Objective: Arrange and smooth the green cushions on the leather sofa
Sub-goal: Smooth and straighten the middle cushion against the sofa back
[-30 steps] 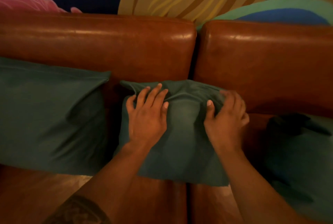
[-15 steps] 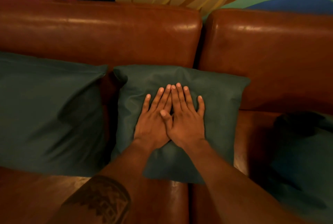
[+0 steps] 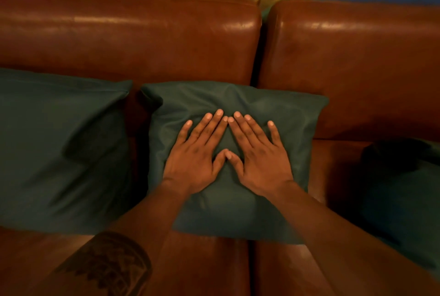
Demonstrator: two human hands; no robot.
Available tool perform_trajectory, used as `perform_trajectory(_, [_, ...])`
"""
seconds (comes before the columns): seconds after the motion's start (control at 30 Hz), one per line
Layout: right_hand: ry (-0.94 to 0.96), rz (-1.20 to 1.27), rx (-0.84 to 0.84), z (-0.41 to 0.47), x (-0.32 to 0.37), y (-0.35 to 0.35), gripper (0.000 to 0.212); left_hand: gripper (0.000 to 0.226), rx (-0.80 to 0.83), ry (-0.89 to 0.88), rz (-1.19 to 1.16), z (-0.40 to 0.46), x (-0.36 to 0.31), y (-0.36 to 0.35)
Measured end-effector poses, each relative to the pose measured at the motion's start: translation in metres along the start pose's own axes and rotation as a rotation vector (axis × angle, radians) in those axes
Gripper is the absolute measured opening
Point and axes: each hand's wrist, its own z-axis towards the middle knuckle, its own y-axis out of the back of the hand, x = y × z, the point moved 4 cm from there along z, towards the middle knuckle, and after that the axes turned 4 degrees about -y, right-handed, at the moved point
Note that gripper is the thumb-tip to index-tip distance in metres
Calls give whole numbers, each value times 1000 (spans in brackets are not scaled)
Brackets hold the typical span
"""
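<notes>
Beside the middle cushion point(image 3: 273, 110) lie two more green cushions point(image 3: 59, 148).

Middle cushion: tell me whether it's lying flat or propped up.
Propped up: the middle cushion leans against the sofa backrest, its lower edge on the seat. Both hands press flat on its face.

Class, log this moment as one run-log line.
left hand: flat on middle cushion | right hand: flat on it | sofa
</notes>
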Motion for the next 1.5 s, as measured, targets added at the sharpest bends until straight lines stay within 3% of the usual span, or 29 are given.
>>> perform_trajectory(0.27, [-46, -28, 21, -10, -12, 7, 76, 79, 40, 46, 30, -13, 16, 12])
perform_trajectory(0.53, [-284, -1, 56, -19, -35, 16, 93, 84, 55, 138, 24, -20, 25, 19])
perform_trajectory(0.73, [-287, 15, 75, -15, -37, 9, 94, 92, 79, 235, -32, -18, 30, 13])
perform_trajectory(1.0, [-304, 50, 144, -7, -40, 3, 94, 89, 129, 225, -52, -10, 33, 3])
perform_trajectory(1.2, [-289, 124, 215, -8, -38, 16, 91, 70, 104, 201, -143, -15, 32, 14])
perform_trajectory(1.27, [-317, 126, 128, -8, -36, 32, 82, 66, 68, 202, -130, -16, 29, 25])
perform_trajectory(1.4, [-171, 206, -422, -3, -8, 72, 27, 50, -210, 167, -145, -10, 11, 56])
perform_trajectory(1.5, [-66, 298, -393, 15, 30, 71, 25, 48, -266, 90, -217, -4, -14, 58])
